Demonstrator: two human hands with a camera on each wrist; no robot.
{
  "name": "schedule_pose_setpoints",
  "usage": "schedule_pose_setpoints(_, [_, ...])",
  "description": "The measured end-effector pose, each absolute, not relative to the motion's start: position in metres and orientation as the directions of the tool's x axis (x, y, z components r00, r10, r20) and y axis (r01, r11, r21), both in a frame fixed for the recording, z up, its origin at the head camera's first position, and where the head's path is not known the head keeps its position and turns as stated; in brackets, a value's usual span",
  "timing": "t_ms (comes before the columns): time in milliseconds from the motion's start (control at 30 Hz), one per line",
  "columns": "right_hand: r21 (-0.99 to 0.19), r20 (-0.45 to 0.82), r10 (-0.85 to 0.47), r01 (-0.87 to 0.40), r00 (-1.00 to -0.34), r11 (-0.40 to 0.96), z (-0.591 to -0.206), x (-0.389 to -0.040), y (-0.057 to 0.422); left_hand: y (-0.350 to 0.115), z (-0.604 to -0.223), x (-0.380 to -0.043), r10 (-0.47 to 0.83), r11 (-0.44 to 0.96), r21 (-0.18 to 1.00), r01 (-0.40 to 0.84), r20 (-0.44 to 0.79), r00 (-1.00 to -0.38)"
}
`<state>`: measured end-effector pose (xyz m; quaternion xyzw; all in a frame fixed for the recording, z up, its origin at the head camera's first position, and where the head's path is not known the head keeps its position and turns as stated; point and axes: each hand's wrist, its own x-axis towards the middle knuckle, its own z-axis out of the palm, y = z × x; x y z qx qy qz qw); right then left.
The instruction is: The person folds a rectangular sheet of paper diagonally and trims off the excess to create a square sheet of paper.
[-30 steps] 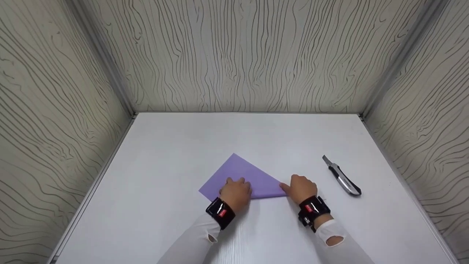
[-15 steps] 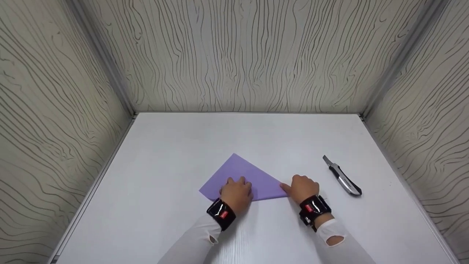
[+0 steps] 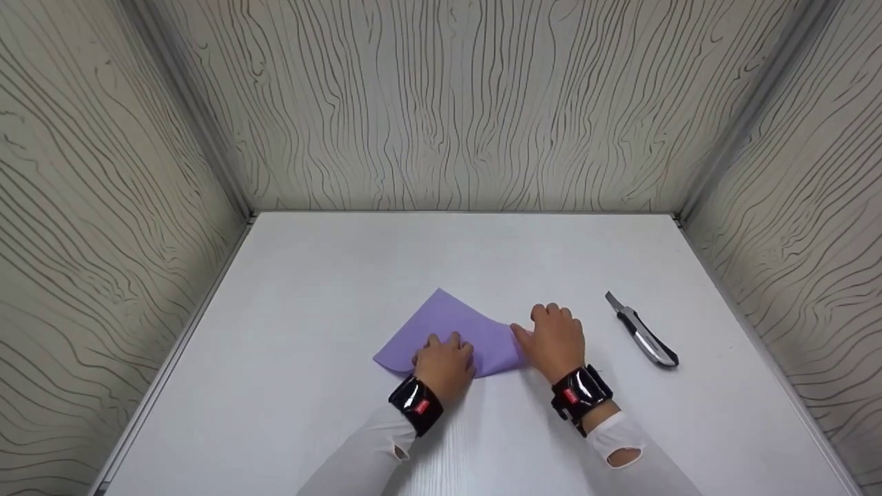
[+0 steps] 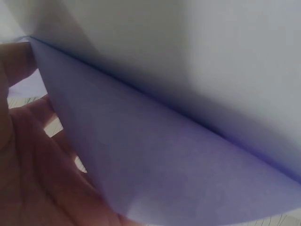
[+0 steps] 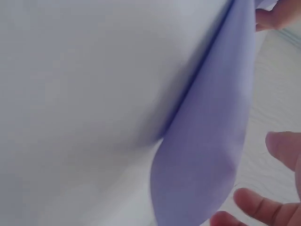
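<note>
Left hand (image 3: 444, 365): fingers bent and spread apart, resting on the paper. Paper (image 3: 448, 317): purple, folded, lying beneath that hand and reaching forward and to both sides of it, the near edge of its left part curving. Right hand (image 3: 555, 344): at the paper's right end, which curls; thumb and fingers stand apart, though I cannot tell whether they touch it. Knife (image 3: 644, 334): on the table (image 3: 310, 289), right of this hand, blade pointing forward.
</note>
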<state>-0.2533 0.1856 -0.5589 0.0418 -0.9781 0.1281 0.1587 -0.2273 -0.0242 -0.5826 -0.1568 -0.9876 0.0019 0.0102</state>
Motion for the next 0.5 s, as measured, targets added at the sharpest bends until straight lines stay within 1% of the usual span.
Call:
schedule_pose_setpoints(133, [-0.146, 0.367, -0.160, -0.226, -0.917, 0.963, -0.559, -0.247, 0.171, -0.024, -0.582, -0.227, 0.312, 0.950, -0.013, 0.312, 0.015, -0.950])
schedule_pose_setpoints(300, [-0.012, 0.353, -0.293, -0.317, -0.889, 0.948, -0.567, -0.240, 0.156, -0.024, -0.584, -0.227, 0.313, 0.950, -0.021, 0.313, 0.020, -0.949])
schedule_pose_setpoints(400, [0.044, 0.316, -0.342, -0.347, -0.885, 0.937, -0.573, -0.236, 0.149, -0.024, -0.584, -0.227, 0.312, 0.950, -0.024, 0.311, 0.030, -0.950])
schedule_pose_setpoints(500, [0.058, 0.286, -0.352, -0.351, -0.891, 0.935, -0.579, -0.234, 0.145, -0.024, -0.585, -0.227, 0.316, 0.948, -0.047, 0.314, 0.040, -0.948])
